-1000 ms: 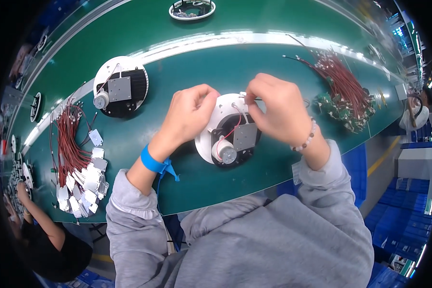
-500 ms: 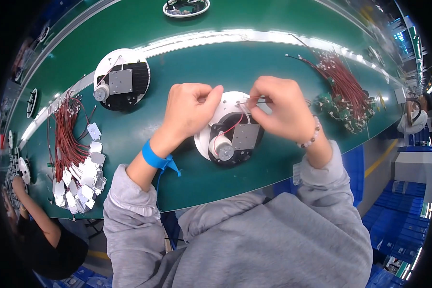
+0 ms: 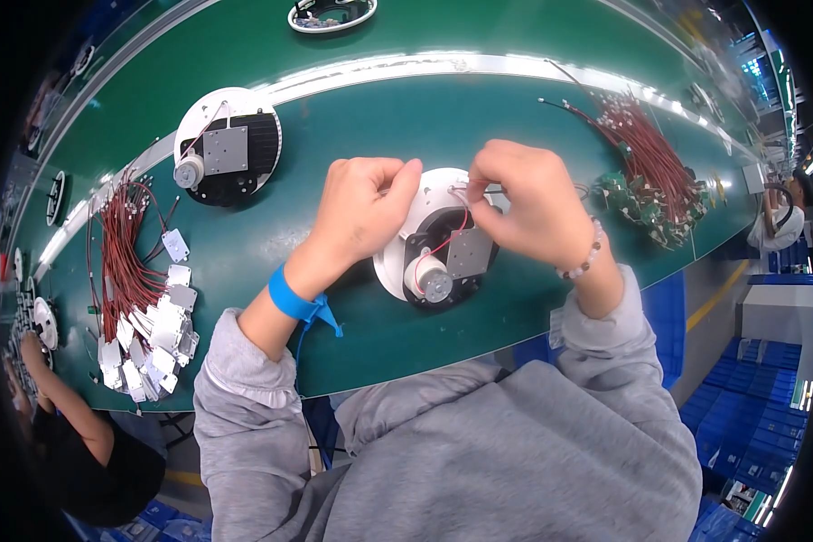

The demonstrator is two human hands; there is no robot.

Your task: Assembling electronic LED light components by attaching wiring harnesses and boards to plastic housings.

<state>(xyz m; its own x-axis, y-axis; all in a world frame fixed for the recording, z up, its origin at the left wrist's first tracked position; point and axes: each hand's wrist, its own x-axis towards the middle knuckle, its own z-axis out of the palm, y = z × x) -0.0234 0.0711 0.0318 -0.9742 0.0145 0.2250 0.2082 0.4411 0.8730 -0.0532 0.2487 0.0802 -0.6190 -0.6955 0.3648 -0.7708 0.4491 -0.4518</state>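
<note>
A round white-and-black housing (image 3: 390,269) lies in front of me on the green bench. It carries a silver motor (image 3: 436,286), a grey square plate (image 3: 469,252) and a thin red wire (image 3: 443,246). My left hand (image 3: 363,203), with a blue wrist strap, is closed at the housing's upper left rim; its fingertips are hidden, so what they grip does not show. Over the upper right part my right hand (image 3: 522,194) pinches thin wires (image 3: 461,191) near the white rim. The wire ends are too small to make out.
A similar housing (image 3: 266,144) sits at the back left. Red-wired white boards (image 3: 167,325) are heaped at left, red-wired green boards (image 3: 646,203) at right. Farther back is a white ring-shaped part (image 3: 332,27). A co-worker's arm (image 3: 68,397) shows at the left edge.
The housing has shifted and turned slightly to the right under my hands. Both hands keep nearly the same place and the same closed grip.
</note>
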